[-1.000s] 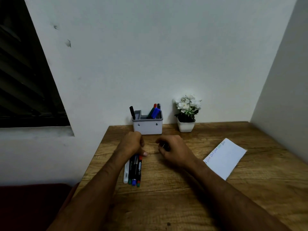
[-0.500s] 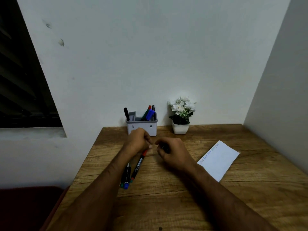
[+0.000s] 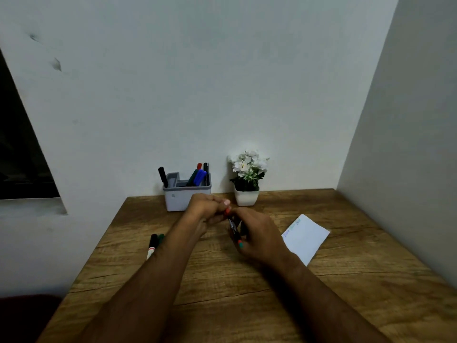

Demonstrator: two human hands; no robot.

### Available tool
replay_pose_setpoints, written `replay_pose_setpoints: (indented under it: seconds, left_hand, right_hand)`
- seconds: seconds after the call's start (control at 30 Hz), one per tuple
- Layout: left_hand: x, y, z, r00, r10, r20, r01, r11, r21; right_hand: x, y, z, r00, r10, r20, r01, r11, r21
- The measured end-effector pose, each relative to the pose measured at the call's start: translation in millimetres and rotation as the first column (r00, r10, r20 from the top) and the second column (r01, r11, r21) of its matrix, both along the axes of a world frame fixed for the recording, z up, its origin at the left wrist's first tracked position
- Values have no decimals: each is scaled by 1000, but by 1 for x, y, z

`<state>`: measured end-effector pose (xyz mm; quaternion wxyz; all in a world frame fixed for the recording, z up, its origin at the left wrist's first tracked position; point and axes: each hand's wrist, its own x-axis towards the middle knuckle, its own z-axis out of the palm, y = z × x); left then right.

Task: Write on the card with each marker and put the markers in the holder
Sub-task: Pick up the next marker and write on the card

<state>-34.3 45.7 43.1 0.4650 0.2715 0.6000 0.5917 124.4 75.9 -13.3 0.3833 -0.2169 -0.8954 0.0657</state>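
A black marker with red ends [image 3: 234, 229] is held between both hands at the middle of the wooden table. My right hand [image 3: 257, 236] wraps its barrel. My left hand [image 3: 206, 210] pinches its far red cap end. The white card [image 3: 305, 237] with coloured writing lies flat to the right of my right hand. The grey holder [image 3: 179, 198] stands against the wall behind my left hand, with several markers upright in it. Loose markers [image 3: 153, 245] lie on the table left of my left forearm, partly hidden by it.
A small white pot with white flowers [image 3: 247, 179] stands right of the holder against the wall. A side wall closes the table's right edge. The table's left edge drops off near the loose markers, beside a dark window.
My left hand lifted the red-ended marker off the pile and brought it right to my right hand, which now grips it. The remaining markers stay on the table at the left.
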Motion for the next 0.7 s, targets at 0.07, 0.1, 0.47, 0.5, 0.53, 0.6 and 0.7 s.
replay_pose_setpoints:
  seconds: [0.07,0.1,0.47,0.5,0.53,0.6,0.7]
  left_hand:
    - [9,3,0,989,-9,149,11,1000,-14]
    - [12,4,-1,977,-29,213,38,999,-37]
    - [43,27,-11,893,35,449,21,993,-119]
    - [46,29,-11,889,35,456,20,993,-115]
    - [49,31,-12,889,33,457,21,993,-112]
    - [54,35,-13,894,19,448,30,994,-102]
    - [59,41,-17,889,22,457,30,994,-106]
  right_hand:
    - [5,3,-1,999,-24,-48,27,998,59]
    - [6,4,-1,996,-37,-87,43,996,77]
    - [25,18,-5,980,-11,-198,10,1000,-3]
    - [26,20,-6,979,-20,-204,17,1000,-16]
    - [28,22,-6,976,-29,-214,24,999,-26]
    - [33,24,-6,969,-50,-240,41,998,-41]
    - [42,25,-9,967,-49,-251,39,998,-46]
